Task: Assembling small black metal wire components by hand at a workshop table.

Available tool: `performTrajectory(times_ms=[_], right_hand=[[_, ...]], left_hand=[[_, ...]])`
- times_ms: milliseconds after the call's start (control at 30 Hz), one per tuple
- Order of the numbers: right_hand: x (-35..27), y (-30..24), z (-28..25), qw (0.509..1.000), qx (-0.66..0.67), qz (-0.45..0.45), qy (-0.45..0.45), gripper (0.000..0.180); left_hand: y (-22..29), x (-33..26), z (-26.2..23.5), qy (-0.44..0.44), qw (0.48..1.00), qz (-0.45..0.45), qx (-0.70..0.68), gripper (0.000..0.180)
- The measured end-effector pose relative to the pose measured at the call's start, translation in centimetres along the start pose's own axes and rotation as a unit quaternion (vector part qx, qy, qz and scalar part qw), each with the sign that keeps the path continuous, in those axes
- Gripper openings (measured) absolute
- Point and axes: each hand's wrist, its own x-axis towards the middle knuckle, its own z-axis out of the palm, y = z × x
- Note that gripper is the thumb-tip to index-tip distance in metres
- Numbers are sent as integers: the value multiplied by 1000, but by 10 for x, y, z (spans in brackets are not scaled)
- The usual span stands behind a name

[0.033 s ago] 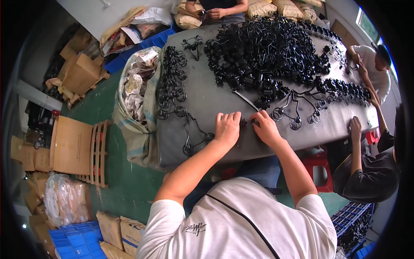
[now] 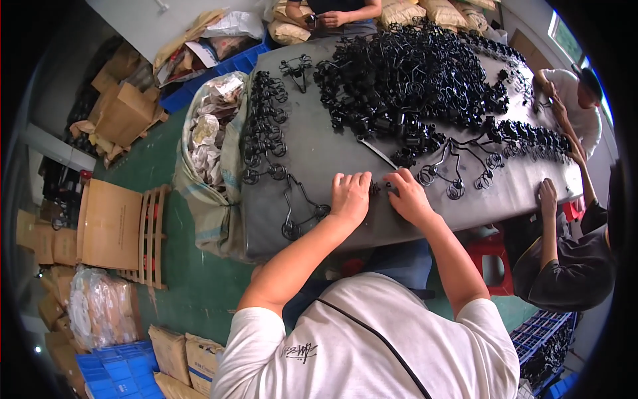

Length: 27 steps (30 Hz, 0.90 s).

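My left hand [image 2: 351,197] is above the near edge of the grey table, its fingers curled closed round a small black part [image 2: 375,189] that pokes out toward the right. Just beside it my right hand [image 2: 410,198] has thumb and forefinger bent together by a tiny dark piece [image 2: 389,186], too small to name. A flat silver strip [image 2: 377,153] lies slanting on the table beyond the hands. Past it rises a large heap of black wire-and-plastic parts [image 2: 405,80]. Several black looped-wire pieces [image 2: 455,189] lie right of my right hand.
A row of black looped parts [image 2: 266,126] runs along the left side of the grey table [image 2: 312,153]. An open woven sack [image 2: 193,159] stands against that side. Co-workers sit at the right [image 2: 565,253] and far side [image 2: 339,16]. A red stool [image 2: 490,263] stands at right.
My right thumb and forefinger have shifted very slightly by the small dark piece. My left hand and everything on the table look the same.
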Motion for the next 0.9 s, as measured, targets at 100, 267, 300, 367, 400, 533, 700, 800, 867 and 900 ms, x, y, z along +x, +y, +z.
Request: performTrajectory(times_ms=[100, 267, 300, 367, 400, 533, 700, 800, 867, 900], right_hand=[[4, -11, 5, 998, -33, -58, 3, 36], [12, 3, 4, 994, -8, -45, -94, 40], [12, 6, 1, 995, -5, -16, -102, 46], [10, 3, -1, 997, -43, -31, -61, 49], [9, 1, -2, 996, -80, -45, -17, 53], [5, -30, 4, 988, -98, -112, -39, 59], [14, -30, 39, 999, -4, -16, -37, 57], [10, -43, 38, 998, 8, 54, -31, 54], [12, -41, 42, 999, -7, 48, 7, 52], [13, -41, 43, 998, 7, 70, 7, 48]], left_hand=[[1, -2, -3, 26, 1000, -2, 9, 22], [-4, 0, -13, -72, 997, -20, -9, 31], [-5, 0, -16, -129, 991, -31, -24, 38], [-8, -6, -23, -101, 993, -16, -54, 45], [-10, -12, -27, -73, 994, 2, -84, 53], [-25, -21, -90, 8, 999, 22, -45, 61], [-85, -69, -81, 83, 982, -154, -69, 67], [-88, -94, -76, 61, 952, -256, -158, 74], [-77, -95, -82, -26, 875, -374, -306, 78], [-82, -99, -69, -1, 841, -378, -387, 72]])
